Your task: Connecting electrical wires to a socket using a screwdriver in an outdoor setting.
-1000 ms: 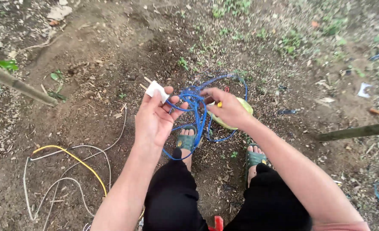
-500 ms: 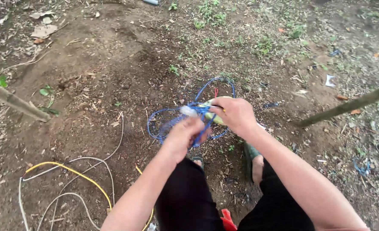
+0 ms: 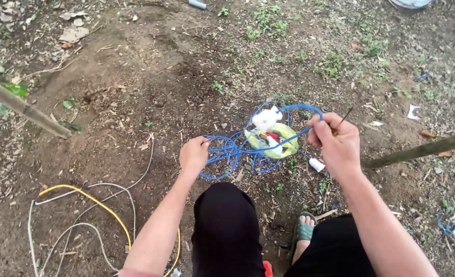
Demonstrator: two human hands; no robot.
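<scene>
The person crouches over bare dirt ground (image 3: pixel 150 77), both arms reaching forward; the left hand (image 3: pixel 194 155) is closed in a grip on the near loops of a blue cable (image 3: pixel 227 154), fingers curled together around the strands at the left edge of the coil; the right hand (image 3: pixel 335 141) is clamped shut on another stretch of the same cable, lifting it so a blue arc runs up and over from the fist toward the coil; a thin dark stick or wire end (image 3: pixel 346 115) juts up from that fist. The coil lies on the ground between the two hands, tangled over a yellow-green object (image 3: pixel 284 138) with a small red piece beside it; a white plug (image 3: pixel 266 119) rests on top of the tangle, and a second small white end (image 3: pixel 316 164) hangs just below the right hand. To the left, well apart, a yellow wire (image 3: pixel 91 200) and pale grey wires (image 3: pixel 68 233) loop across the dirt; a bamboo pole (image 3: pixel 24 109) slants in at the left edge, another pole (image 3: pixel 422 150) at the right, just behind the right wrist; a foot in a green sandal (image 3: pixel 303 232) shows between the dark-clad knees; weeds and dry leaves scatter the far ground.
</scene>
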